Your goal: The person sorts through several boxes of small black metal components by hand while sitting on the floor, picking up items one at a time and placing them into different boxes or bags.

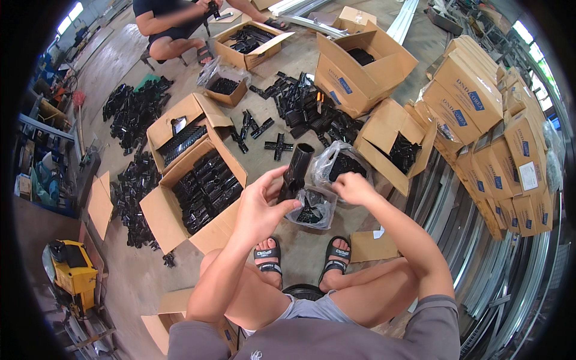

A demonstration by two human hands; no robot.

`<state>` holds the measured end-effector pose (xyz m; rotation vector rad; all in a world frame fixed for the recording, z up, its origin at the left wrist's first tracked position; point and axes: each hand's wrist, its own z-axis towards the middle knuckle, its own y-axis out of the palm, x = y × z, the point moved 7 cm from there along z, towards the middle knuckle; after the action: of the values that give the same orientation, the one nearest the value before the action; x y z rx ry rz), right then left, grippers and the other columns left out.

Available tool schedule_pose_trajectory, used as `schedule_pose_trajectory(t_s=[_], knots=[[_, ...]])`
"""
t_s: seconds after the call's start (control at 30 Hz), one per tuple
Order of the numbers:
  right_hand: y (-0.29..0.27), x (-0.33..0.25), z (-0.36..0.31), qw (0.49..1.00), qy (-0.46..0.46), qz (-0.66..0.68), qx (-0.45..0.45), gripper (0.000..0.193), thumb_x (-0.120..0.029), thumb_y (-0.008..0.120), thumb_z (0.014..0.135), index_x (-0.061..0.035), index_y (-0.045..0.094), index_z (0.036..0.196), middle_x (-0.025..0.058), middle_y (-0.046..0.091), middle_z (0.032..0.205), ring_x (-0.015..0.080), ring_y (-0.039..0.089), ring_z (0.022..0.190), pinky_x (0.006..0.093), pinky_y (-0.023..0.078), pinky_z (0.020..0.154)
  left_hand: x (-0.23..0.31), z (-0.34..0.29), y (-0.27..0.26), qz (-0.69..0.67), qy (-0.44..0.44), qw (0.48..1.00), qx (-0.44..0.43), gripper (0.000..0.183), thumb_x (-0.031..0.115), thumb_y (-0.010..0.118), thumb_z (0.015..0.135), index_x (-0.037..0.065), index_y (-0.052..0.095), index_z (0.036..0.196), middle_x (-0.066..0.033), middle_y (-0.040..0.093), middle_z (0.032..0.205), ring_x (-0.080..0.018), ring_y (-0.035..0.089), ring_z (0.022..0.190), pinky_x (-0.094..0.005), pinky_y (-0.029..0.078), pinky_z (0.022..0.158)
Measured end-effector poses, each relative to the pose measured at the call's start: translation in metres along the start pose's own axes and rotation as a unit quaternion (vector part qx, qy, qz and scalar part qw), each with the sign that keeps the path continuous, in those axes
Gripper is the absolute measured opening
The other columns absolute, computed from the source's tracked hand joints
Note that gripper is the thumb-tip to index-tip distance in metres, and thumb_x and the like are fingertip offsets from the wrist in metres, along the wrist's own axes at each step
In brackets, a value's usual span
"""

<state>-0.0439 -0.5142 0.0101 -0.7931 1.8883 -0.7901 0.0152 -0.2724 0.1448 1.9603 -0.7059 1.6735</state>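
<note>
My left hand (259,203) is closed round a black tubular pipe joint (297,167), held upright with its round open end on top. Over the edge of a clear plastic bag (324,161) full of small black parts (346,168) is my right hand (355,188), its fingers curled together. Whatever those fingers hold, if anything, is hidden. Just below the joint, between my hands, stands a small box lined with clear plastic (324,217), with small black pieces inside.
An open carton (225,157) packed with black joints stands at left, beside loose heaps (135,198). Ahead lie a cross-shaped joint (279,147) and a pile with an orange-handled tool (320,102). Stacked cartons (468,90) and metal profiles are at right. Another person (174,27) sits far left.
</note>
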Motion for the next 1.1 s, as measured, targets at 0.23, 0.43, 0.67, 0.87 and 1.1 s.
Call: schedule_pose_trajectory(t_s=[0.23, 0.43, 0.67, 0.87, 1.1], knots=[[0.079, 0.078, 0.043, 0.973, 0.214, -0.071, 0.060, 0.023, -0.022, 0.065, 0.089, -0.0038, 0.074, 0.101, 0.0250, 0.071, 0.107, 0.0409, 0.068, 0.104, 0.0485, 0.055, 0.090, 0.001, 0.005, -0.014, -0.015, -0.045, 0.999, 0.022, 0.049, -0.014, 0.075, 0.076, -0.005, 0.060, 0.122, -0.0086, 0.069, 0.116, -0.0108, 0.065, 0.104, -0.0261, 0.053, 0.092], [0.089, 0.151, 0.054, 0.948, 0.277, -0.009, 0.158, 0.021, -0.018, 0.065, 0.090, -0.0106, 0.072, 0.109, 0.0198, 0.071, 0.112, 0.0399, 0.067, 0.107, 0.0483, 0.054, 0.092, 0.002, 0.006, -0.009, -0.085, -0.060, 0.994, -0.018, 0.059, -0.014, 0.075, 0.076, -0.004, 0.053, 0.130, -0.0095, 0.069, 0.115, -0.0105, 0.065, 0.101, -0.0251, 0.053, 0.090], [0.092, 0.168, 0.082, 0.963, 0.227, -0.072, 0.126, 0.027, -0.013, 0.071, 0.086, -0.0137, 0.067, 0.113, 0.0146, 0.066, 0.117, 0.0365, 0.064, 0.110, 0.0472, 0.052, 0.093, 0.009, 0.013, -0.014, 0.081, -0.025, 0.996, 0.027, 0.074, -0.010, 0.074, 0.078, 0.006, 0.044, 0.143, -0.0147, 0.072, 0.111, -0.0173, 0.068, 0.102, -0.0312, 0.053, 0.093], [0.102, 0.159, 0.095, 0.970, 0.141, -0.185, 0.076, 0.015, -0.014, 0.063, 0.092, -0.0115, 0.065, 0.107, 0.0132, 0.063, 0.115, 0.0333, 0.063, 0.110, 0.0493, 0.052, 0.091, 0.004, 0.017, -0.015, 0.216, -0.031, 0.975, 0.034, 0.077, -0.002, 0.076, 0.077, 0.017, 0.043, 0.145, -0.0231, 0.071, 0.110, -0.0379, 0.071, 0.094, -0.0389, 0.056, 0.082], [0.100, 0.156, 0.099, 0.957, 0.048, -0.263, 0.108, 0.017, -0.020, 0.062, 0.094, -0.0064, 0.061, 0.105, 0.0143, 0.064, 0.111, 0.0336, 0.062, 0.110, 0.0479, 0.052, 0.089, 0.007, 0.020, 0.000, 0.298, 0.007, 0.954, 0.016, 0.080, 0.000, 0.076, 0.077, 0.017, 0.041, 0.146, -0.0232, 0.071, 0.107, -0.0430, 0.068, 0.094, -0.0476, 0.055, 0.078]])
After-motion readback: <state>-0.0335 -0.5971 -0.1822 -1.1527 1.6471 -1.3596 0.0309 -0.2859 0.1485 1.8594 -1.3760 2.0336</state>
